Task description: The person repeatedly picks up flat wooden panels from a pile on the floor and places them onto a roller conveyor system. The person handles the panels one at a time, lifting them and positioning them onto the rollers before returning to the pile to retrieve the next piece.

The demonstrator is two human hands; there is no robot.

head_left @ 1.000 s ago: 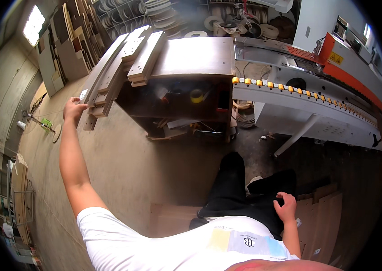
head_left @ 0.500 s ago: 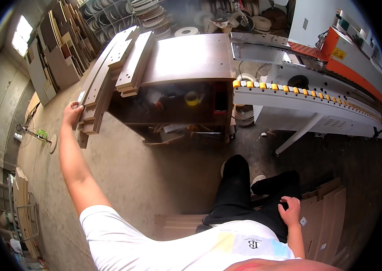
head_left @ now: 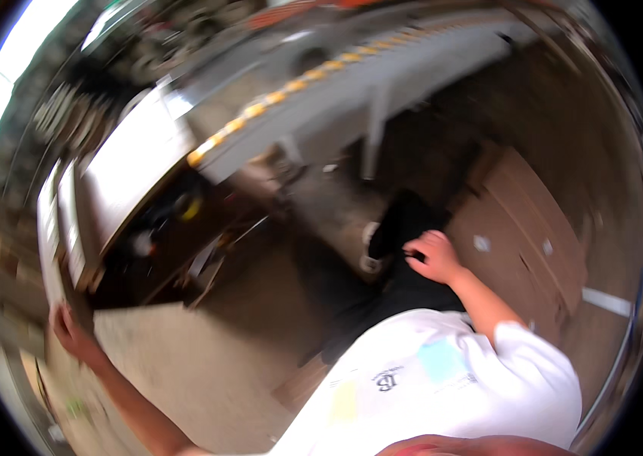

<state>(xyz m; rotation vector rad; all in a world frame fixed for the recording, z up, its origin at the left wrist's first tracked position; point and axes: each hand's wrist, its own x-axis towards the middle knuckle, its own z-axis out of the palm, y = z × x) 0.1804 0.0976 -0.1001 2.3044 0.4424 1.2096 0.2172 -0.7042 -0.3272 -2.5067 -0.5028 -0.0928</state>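
My left hand (head_left: 76,336) is at the near end of a stack of narrow brown boards (head_left: 49,251) on the left side of the workbench (head_left: 135,163). Its fingers touch the board ends or lie right beside them; motion blur hides how they are bent. A second stack of narrow boards (head_left: 78,235) sits just to the right on the same bench top. Over my dark trouser leg hovers my right hand (head_left: 437,257), fingers loosely curved and thumb apart, holding nothing visible.
A machine with a row of yellow rollers (head_left: 312,74) adjoins the bench on the right. Large brown panels (head_left: 515,216) are stacked low to my right. Under the bench top is a dark shelf space (head_left: 161,235) with a yellow roll (head_left: 190,207).
The view has swung to the right and tilted, so bench and machine now appear further left and slanted. My left hand stays by the board ends; my right hand is still free.
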